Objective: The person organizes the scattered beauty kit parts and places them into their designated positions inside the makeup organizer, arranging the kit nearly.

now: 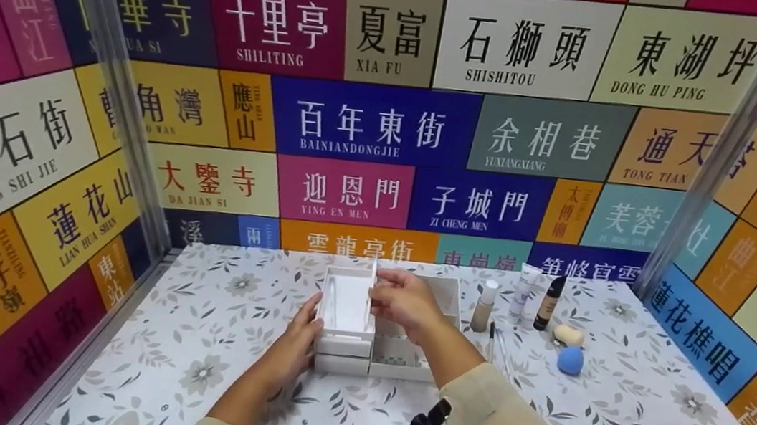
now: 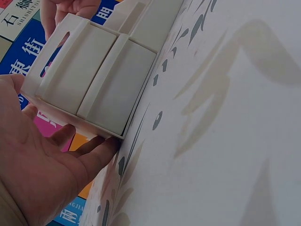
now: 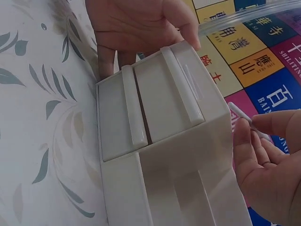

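A white desktop organizer (image 1: 340, 364) stands on the table, with two stacked drawers (image 2: 113, 84) on its left part and open compartments (image 3: 188, 193) on its right. My left hand (image 1: 294, 338) rests against the organizer's left side, fingers on the side wall and thumb near the top edge. Above the organizer's top, my right hand (image 1: 410, 307) pinches a thin white stick-like piece (image 3: 241, 112) between thumb and fingers. In the head view that piece stands nearly upright beside the top tray; its exact kind cannot be told.
Right of the organizer stand a foundation bottle (image 1: 484, 308), a white tube (image 1: 523, 293) and a black-capped tube (image 1: 547, 307). Near them lie a beige sponge (image 1: 568, 335), a blue sponge (image 1: 570, 360) and thin brush-like sticks (image 1: 500, 350). Printed panels (image 1: 371, 121) enclose the patterned table (image 1: 207, 372).
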`<state>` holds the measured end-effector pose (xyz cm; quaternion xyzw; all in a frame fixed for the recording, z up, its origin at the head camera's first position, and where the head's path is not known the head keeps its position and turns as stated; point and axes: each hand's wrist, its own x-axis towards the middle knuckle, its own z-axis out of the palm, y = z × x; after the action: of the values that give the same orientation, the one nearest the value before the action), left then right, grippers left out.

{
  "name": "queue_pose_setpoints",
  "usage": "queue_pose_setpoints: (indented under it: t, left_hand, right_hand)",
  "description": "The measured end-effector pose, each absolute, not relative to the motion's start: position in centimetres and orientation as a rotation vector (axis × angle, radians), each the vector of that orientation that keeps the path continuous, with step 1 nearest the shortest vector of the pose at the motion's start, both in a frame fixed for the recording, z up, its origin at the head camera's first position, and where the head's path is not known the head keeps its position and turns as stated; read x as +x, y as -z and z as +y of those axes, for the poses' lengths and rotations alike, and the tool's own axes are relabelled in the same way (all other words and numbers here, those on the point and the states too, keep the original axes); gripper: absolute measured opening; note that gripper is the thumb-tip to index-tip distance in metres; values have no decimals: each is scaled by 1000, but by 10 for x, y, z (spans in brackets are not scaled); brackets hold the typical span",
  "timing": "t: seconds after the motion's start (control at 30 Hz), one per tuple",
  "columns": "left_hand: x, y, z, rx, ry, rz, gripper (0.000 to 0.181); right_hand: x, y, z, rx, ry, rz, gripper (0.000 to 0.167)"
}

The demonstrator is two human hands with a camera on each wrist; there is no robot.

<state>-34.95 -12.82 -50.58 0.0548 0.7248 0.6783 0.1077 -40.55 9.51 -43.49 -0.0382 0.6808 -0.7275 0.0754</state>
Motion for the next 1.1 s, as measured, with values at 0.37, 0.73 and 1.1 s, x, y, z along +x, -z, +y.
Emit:
queue_pose_setpoints:
  t: [0.37,0.73,1.1]
  left_hand:
    - [-350,508,-129,176,-2006,2127,63]
    - [-351,508,-128,152,-2015,2123,64]
    - [-350,509,-129,185,-2018,2114,64]
  right_hand:
    - [-404,426,72,-154,1961,2271,51]
    - [-404,427,71,-152,1866,2363,53]
    - [-404,430,73,-181,1879,2371,49]
